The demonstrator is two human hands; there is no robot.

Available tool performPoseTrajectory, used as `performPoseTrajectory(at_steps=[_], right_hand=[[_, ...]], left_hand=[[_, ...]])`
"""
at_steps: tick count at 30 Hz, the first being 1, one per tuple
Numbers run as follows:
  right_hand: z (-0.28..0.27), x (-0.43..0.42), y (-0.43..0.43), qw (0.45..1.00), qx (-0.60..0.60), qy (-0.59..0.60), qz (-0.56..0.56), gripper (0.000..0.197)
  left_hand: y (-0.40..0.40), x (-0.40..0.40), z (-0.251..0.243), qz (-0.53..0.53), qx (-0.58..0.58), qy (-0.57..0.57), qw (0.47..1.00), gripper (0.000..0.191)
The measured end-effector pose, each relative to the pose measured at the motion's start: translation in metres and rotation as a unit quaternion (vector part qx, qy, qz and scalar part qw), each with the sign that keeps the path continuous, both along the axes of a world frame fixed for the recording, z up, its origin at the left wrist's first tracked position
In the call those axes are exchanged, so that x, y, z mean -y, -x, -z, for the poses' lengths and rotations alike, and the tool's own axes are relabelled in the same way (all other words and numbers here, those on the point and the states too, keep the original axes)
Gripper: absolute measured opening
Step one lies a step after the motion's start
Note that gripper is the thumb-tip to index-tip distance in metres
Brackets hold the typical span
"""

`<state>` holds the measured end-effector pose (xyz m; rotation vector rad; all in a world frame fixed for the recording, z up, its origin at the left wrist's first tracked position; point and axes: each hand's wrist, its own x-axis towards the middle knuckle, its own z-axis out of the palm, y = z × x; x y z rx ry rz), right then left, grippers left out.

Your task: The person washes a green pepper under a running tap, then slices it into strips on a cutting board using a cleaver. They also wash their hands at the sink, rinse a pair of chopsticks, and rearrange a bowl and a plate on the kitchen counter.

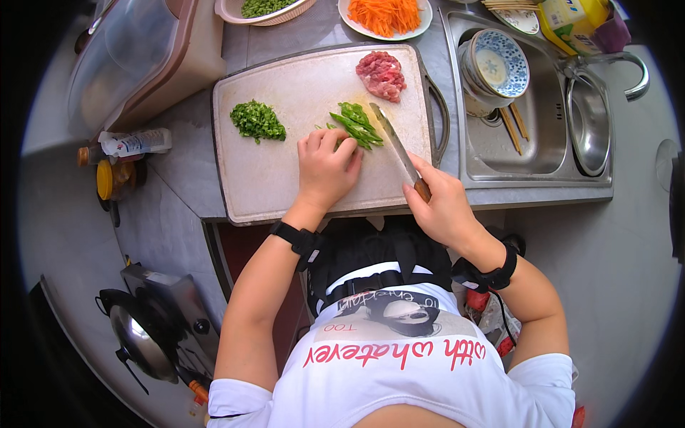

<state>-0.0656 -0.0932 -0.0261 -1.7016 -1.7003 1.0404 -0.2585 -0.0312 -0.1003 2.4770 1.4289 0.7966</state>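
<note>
My right hand (440, 202) grips the wooden handle of a kitchen knife (398, 147), its blade slanting up and left over the cutting board (262, 179). Just left of the blade lie long strips of green pepper (359, 127). My left hand (329, 160) rests on their near left end with curled fingers, holding them against the board; the fingertips are partly hidden. Toward the board's left side is a pile of finely chopped green pepper (258, 121). A mound of raw sliced meat (381, 76) sits near the far right corner.
Behind the board stand a plate of shredded carrot (385, 18) and a basket of chopped green vegetable (263, 9). At right, a steel sink (540, 163) holds stacked bowls (495, 64) and chopsticks (511, 131). A lidded bin (155, 69) and a stove with a wok (142, 337) are at left.
</note>
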Motion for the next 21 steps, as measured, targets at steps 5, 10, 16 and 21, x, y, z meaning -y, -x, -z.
performPoseTrajectory(at_steps=[5,10,16,21], right_hand=[[-0.004,0.004,-0.001,1.000,0.015,0.003,-0.019,0.044],[-0.004,0.006,0.001,1.000,0.019,-0.008,-0.015,0.043],[-0.005,0.012,0.004,0.999,0.029,-0.009,-0.015,0.044],[-0.002,0.023,0.016,0.998,0.057,-0.002,-0.010,0.044]], left_hand=[[0.017,0.003,0.003,-0.012,0.003,0.011,1.000,0.019],[0.014,-0.010,-0.011,0.023,0.015,-0.009,1.000,0.019],[0.034,0.001,-0.001,0.023,-0.008,0.029,0.999,0.022],[0.048,0.003,-0.024,0.047,-0.036,0.029,0.998,0.019]])
